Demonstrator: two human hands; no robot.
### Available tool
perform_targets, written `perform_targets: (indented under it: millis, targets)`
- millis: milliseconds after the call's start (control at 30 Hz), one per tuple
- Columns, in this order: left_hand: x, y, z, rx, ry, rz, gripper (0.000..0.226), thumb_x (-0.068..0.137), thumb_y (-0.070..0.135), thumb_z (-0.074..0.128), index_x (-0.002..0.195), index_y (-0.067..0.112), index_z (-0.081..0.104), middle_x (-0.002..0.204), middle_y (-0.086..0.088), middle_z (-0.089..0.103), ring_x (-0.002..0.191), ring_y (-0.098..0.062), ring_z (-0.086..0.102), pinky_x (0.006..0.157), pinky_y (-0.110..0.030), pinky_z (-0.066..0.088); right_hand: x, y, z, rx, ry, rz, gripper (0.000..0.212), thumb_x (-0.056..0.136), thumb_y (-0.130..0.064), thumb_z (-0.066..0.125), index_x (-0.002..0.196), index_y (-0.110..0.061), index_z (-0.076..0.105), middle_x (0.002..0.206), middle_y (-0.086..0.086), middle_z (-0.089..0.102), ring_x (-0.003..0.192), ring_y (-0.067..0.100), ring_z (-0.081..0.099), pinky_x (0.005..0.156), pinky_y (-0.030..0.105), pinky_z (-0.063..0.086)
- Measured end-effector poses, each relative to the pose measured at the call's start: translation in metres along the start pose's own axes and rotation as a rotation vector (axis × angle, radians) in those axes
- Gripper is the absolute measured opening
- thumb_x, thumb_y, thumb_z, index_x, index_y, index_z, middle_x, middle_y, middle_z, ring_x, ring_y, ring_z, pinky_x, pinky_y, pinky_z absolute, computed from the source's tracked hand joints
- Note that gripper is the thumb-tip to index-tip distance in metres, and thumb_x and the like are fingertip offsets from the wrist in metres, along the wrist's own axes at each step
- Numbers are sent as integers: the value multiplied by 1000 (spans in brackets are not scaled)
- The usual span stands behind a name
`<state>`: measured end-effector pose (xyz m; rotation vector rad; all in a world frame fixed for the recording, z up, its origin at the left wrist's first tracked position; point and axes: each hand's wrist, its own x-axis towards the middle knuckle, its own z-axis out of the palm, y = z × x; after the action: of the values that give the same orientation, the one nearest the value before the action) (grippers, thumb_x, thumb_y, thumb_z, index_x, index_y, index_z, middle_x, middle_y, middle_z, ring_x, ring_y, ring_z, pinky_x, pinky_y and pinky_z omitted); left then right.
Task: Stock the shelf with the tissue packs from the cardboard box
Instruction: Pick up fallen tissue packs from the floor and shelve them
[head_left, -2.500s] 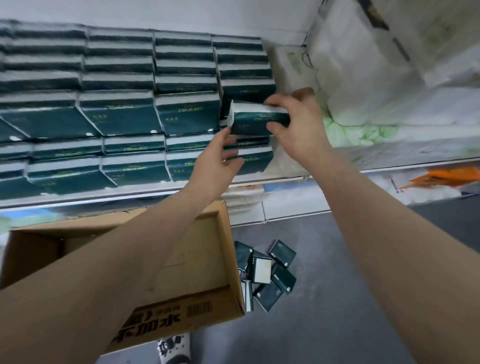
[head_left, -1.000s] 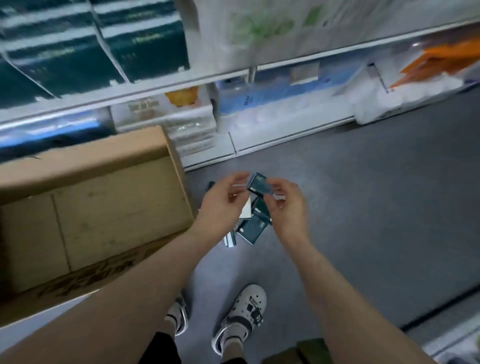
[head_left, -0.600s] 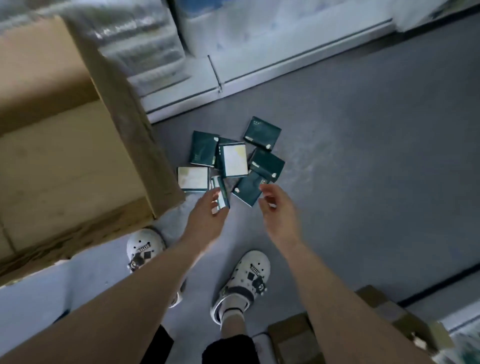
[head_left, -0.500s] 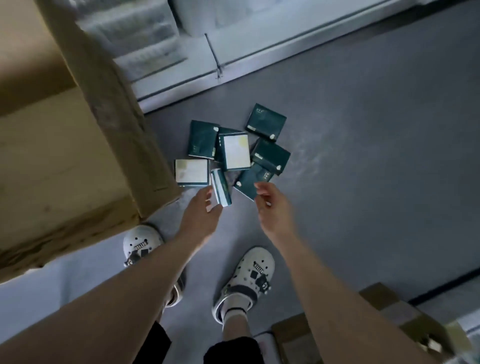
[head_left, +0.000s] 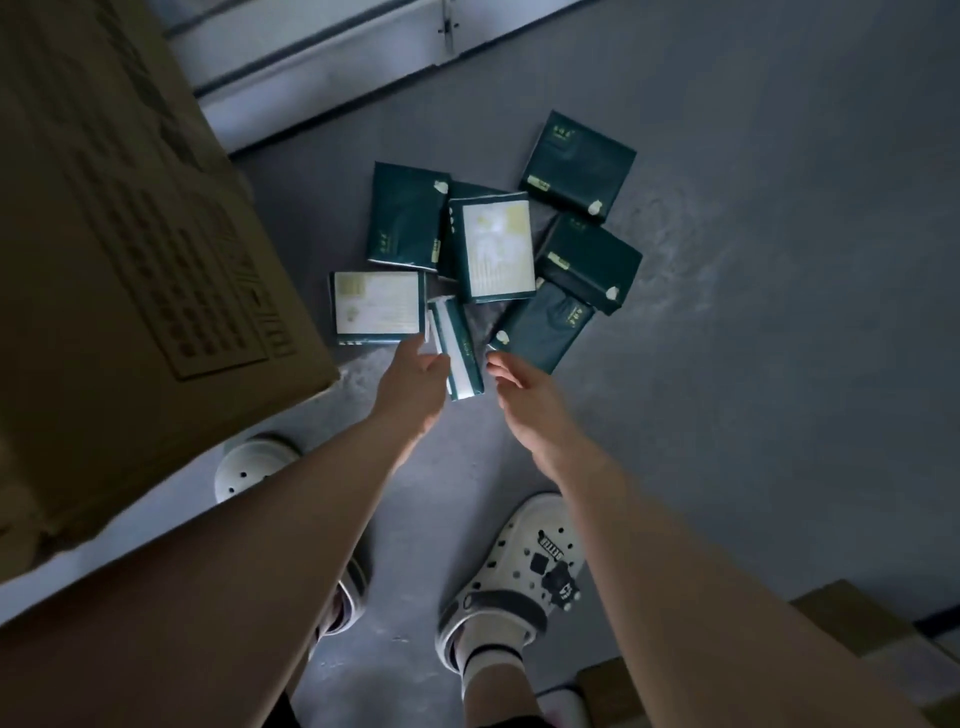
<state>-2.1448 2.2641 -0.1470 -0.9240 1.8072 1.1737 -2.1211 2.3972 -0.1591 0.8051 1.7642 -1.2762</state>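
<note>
Head view, looking straight down at a grey floor (head_left: 753, 338). The fingers (head_left: 411, 347) of the left hand (head_left: 415, 387) are straight and loosely spread, and they hold nothing. Their tips sit at the lower corner of a white-faced pack (head_left: 376, 314); I cannot tell whether they touch it. The thumb lies just beside a pack on edge (head_left: 457, 348), which stands between the two hands. The right hand (head_left: 530, 402) also holds nothing, its fingers (head_left: 497, 364) relaxed and slightly apart, tips near the bottom corner of a dark pack (head_left: 543, 332).

Beyond the hands I see a loose pile of tissue packs on the floor, some overlapping. One shows a white face (head_left: 496, 247), and three more lie dark green side up (head_left: 408, 215) (head_left: 587, 270) (head_left: 576, 166). The pile is outside the box (head_left: 130, 260), just to its right. The box is large, brown and printed, and fills the left of the view. The pale shelf base (head_left: 322, 73) runs across the top, past the pile. Nearer me, below the bare forearms, are two white clogs (head_left: 519, 587) (head_left: 249, 467). More cardboard (head_left: 857, 623) shows at the lower right corner.
</note>
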Motion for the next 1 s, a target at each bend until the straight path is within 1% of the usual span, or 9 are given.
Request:
perform_targets:
  millis: [100,200,300,467,600,700,767,933,1000]
  targets:
    - [0,-1,0,-32,-17,-30,51,100,33,47,148,26,33,137,-2,53,118,-25,54,104,-38,42,-4,-2,2,36,-24,10,52,99,7,34,140,-17,55,137,-1,59,124,8,52,112,22,34]
    - [-9,0,-1,-23,-33,7,39,97,32,51,134,21,51,121,-2,63,108,-23,59,101,-44,46,-15,-8,0,0,-61,-8,58,94,13,32,136,-16,58,126,1,64,112,5,53,105,15,35]
    - [-25,7,-6,-59,-67,9,37,95,26,56,130,17,53,117,-6,65,103,-22,60,94,-40,47,-30,-17,-6,-9,-70,-28,56,96,13,34,135,-17,60,121,2,63,110,7,55,93,9,37]
    - [-60,23,-17,-84,-97,19,45,89,2,60,131,17,49,117,-8,62,107,-26,60,98,-49,49,-64,-38,-28,64,-100,-49,49,94,18,40,126,-10,65,110,5,65,96,8,63,81,12,51]
    - [-96,45,-24,-88,-130,43,46,93,2,55,132,22,44,125,-9,58,113,-28,57,100,-51,47,-99,-65,-53,219,100,-107,38,95,15,47,112,-14,66,99,7,64,80,13,63,65,16,50]
    - [-130,68,-33,-77,-192,88,48,94,0,52,137,20,41,129,-9,56,116,-29,55,102,-51,46,-124,-89,-76,203,255,-207,42,93,11,55,101,-28,64,94,-2,61,81,16,57,68,24,48]
    - [-155,82,-41,-47,-227,131,47,94,-1,52,134,22,44,127,-9,57,115,-28,56,101,-50,46,-146,-108,-90,139,285,-257,45,91,10,57,103,-33,63,103,-7,61,91,13,55,75,19,46]
    - [-218,122,-73,25,-241,273,54,91,-4,53,124,40,50,127,-3,57,107,-28,61,89,-42,52,-208,-167,-113,59,176,-318,39,93,7,54,120,-19,64,106,-15,62,88,-15,58,75,4,44]
    - [-245,136,-92,22,-225,322,55,90,-2,54,123,41,51,127,-4,60,105,-27,62,90,-44,52,-230,-189,-116,-3,115,-351,37,93,7,55,115,-20,65,115,-5,65,103,2,62,90,19,49]
